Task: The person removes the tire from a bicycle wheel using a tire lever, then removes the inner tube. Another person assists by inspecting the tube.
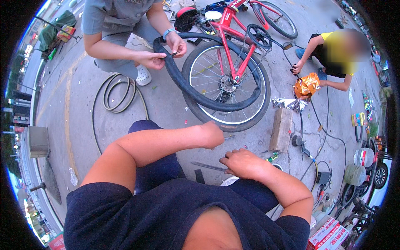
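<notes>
My left hand [211,135] is over the ground below the bicycle wheel, fingers curled and partly hidden. Beside it is a small thin stick [229,137]; whether the hand holds it I cannot tell. In my right hand [245,163], closed above my knee, is one end of a long, thin grey metal strip [207,166] pointing left. Ahead lies a red bicycle [227,23] on its side. A black inner tube [189,88] lies across its wheel [250,109], the far end lifted by the hands [156,60] of a person in grey.
A hose [106,98] lies coiled at left. A wooden block [281,129], black cables [318,121] and a green-handled tool [272,157] are at right. A person in yellow [337,50] crouches far right, holding an orange foil package [307,85]. Containers [355,175] and boxes [329,234] stand along the right.
</notes>
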